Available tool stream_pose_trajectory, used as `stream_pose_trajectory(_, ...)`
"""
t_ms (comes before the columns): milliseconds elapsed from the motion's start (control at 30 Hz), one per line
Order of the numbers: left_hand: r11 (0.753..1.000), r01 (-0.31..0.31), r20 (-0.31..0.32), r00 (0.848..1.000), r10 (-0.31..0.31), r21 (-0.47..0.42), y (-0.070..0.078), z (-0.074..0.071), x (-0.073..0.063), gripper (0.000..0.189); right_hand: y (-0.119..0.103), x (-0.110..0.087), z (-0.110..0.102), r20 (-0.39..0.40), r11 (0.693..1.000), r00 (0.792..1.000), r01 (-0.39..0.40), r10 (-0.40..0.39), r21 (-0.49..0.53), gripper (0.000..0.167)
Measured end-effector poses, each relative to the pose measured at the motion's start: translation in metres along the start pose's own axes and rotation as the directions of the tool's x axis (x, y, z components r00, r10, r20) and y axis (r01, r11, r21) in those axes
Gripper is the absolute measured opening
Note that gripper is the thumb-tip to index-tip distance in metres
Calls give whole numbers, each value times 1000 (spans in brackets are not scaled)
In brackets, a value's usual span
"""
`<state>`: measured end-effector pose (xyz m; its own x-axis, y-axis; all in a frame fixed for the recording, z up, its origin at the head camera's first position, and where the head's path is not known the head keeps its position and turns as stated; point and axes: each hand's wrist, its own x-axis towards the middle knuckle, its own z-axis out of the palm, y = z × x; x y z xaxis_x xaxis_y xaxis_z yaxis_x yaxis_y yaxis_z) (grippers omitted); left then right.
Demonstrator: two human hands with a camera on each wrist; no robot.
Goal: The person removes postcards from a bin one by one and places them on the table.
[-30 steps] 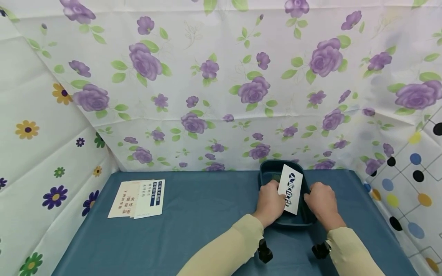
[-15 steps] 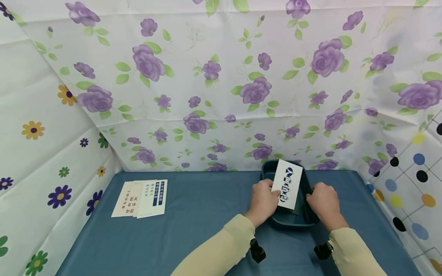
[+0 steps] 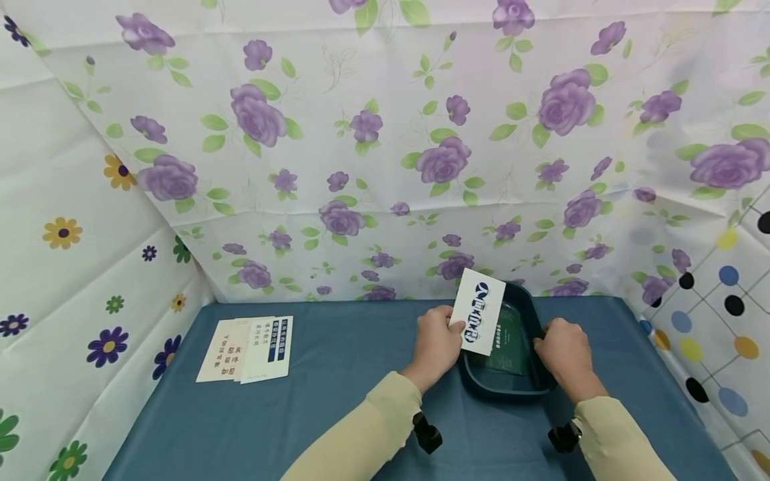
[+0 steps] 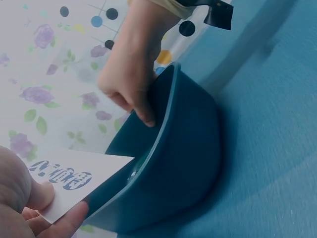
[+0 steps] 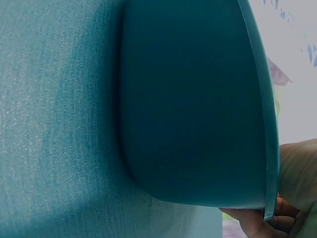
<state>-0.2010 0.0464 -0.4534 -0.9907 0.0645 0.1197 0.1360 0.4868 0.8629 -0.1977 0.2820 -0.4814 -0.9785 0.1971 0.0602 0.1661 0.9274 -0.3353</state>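
Note:
My left hand [image 3: 434, 344] pinches a white card [image 3: 480, 308] with dark blue lettering by its left edge, above the left side of a dark teal plastic bin [image 3: 505, 393]. In the left wrist view the thumb lies on top of the card [image 4: 74, 184] with fingers below. A dark green card [image 3: 508, 342] with small pale text lies inside the bin, partly covered by the white one. My right hand [image 3: 564, 353] grips the bin's right rim; the right wrist view shows its fingers [image 5: 252, 222] outside the wall and the thumb side by the rim.
At the left of the blue table [image 3: 355, 401] lie overlapping cards: a cream card [image 3: 218, 351] with reddish-brown characters and a white card [image 3: 265, 354] with a dark blue block. A floral cloth [image 3: 361, 160] hangs behind the table; patterned cloths flank both sides.
My left hand has lifted the white card out of the bin and carried it leftward, uncovering the green card. The right hand stays on the rim.

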Motion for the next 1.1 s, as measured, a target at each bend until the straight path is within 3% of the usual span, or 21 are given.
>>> stream_pose_trajectory(700, 994, 49, -75, 996, -56, -93, -28, -49, 3, 17, 2, 0, -1, 15, 1000, 1000, -6, 5, 14, 44)
stream_pose_trajectory(1100, 991, 112, -184, 975, -124, -78, -48, -91, 4, 20, 2, 0, 0, 6, 1000, 1000, 7, -8, 18, 44)
